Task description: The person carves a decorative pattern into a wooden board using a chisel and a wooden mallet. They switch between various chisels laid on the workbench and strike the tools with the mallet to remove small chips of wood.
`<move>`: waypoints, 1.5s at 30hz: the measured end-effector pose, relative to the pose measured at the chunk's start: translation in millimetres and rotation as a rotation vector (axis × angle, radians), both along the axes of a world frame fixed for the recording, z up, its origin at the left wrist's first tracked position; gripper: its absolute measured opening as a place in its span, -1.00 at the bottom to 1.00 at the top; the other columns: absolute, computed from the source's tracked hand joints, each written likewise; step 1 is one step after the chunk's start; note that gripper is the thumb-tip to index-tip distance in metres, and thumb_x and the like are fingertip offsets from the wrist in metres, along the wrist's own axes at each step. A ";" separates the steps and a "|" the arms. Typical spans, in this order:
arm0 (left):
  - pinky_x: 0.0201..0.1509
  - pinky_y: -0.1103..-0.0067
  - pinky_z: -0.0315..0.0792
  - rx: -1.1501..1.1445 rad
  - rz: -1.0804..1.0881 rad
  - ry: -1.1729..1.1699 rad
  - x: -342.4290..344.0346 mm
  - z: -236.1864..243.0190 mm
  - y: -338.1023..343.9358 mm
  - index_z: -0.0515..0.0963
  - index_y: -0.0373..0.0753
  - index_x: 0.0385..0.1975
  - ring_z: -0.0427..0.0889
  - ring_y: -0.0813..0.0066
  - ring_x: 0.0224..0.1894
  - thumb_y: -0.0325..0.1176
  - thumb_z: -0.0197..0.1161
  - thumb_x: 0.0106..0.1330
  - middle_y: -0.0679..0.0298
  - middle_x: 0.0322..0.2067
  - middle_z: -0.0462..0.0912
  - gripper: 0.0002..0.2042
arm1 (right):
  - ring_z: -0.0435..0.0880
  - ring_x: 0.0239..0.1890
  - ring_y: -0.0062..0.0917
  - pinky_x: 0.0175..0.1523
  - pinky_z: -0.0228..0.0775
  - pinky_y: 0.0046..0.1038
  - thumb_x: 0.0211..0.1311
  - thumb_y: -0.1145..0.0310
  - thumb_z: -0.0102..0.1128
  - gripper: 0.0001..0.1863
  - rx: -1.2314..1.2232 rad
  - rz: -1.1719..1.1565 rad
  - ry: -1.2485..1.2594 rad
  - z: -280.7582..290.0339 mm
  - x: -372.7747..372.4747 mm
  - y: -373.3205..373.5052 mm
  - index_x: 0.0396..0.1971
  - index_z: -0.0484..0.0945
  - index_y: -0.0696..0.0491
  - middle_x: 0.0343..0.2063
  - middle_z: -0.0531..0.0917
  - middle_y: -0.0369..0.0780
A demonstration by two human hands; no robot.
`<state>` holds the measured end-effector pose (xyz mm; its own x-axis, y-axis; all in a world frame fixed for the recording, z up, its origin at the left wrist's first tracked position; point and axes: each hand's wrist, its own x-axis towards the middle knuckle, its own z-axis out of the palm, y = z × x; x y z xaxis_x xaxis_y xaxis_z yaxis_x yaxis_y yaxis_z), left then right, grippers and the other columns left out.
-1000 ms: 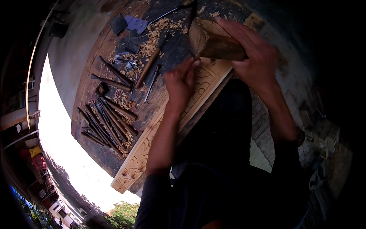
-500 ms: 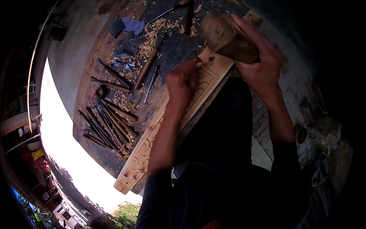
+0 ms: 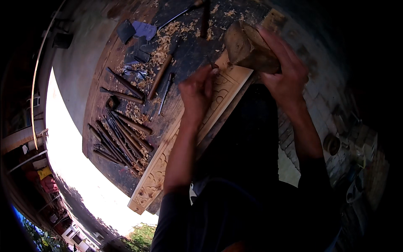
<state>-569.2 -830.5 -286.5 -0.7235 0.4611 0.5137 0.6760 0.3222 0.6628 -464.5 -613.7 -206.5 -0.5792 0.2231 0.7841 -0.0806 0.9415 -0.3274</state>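
A long pale plank (image 3: 152,178) with carved scroll patterns lies slantwise along the near edge of the workbench. Over its far part, my left hand (image 3: 196,90) is closed round a carving chisel (image 3: 214,66); only a dark end shows past the fingers, and the rest is hidden. My right hand (image 3: 289,73) grips a heavy, rounded wooden mallet (image 3: 252,47), fingers along its far side and thumb beneath. The mallet is above the plank's far end, just right of my left hand. Whether it touches the chisel cannot be told.
Several wooden-handled chisels (image 3: 121,140) lie bunched on the workbench (image 3: 126,181) at left. Nearby are a loose chisel (image 3: 166,93), eyeglasses (image 3: 135,72), a purple flat piece (image 3: 144,30) and scattered wood shavings (image 3: 168,40). My dark-clothed leg (image 3: 252,126) is beside the plank.
The mallet has come slightly lower in the picture with my right hand. My left hand keeps its grip, shifted a little left. The whole view has moved slightly.
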 end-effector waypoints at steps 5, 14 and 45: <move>-0.13 0.35 0.80 0.002 -0.035 0.086 0.8 6.1 2.2 0.84 -0.30 -0.13 0.93 0.09 -0.22 -0.64 0.50 0.25 -0.03 -0.14 0.90 -0.78 | 0.87 0.13 -0.32 0.14 0.77 -0.36 -0.07 0.49 0.71 -0.16 -0.020 0.027 0.003 5.0 -1.7 -2.6 0.34 0.74 -0.24 0.15 0.85 -0.29; -0.18 0.37 0.78 -0.096 -0.110 0.137 2.8 0.3 -2.0 0.84 -0.28 -0.12 0.91 0.12 -0.25 -0.62 0.47 0.29 0.02 -0.20 0.89 -0.80 | 0.87 0.01 -0.40 0.00 0.76 -0.42 -0.01 0.56 0.59 -0.16 0.213 -0.041 -0.176 -2.2 -0.5 -7.9 0.38 0.72 -0.28 0.12 0.84 -0.35; -0.15 0.44 0.76 0.029 0.021 -0.268 -4.6 -3.8 -5.9 0.86 -0.30 -0.09 0.93 0.23 -0.27 -0.53 0.49 0.38 -0.02 -0.20 0.91 -0.84 | 0.87 0.02 -0.39 0.02 0.76 -0.37 -0.03 0.52 0.62 -0.15 0.105 0.043 -0.059 -1.0 -13.4 -6.2 0.38 0.73 -0.32 0.11 0.85 -0.32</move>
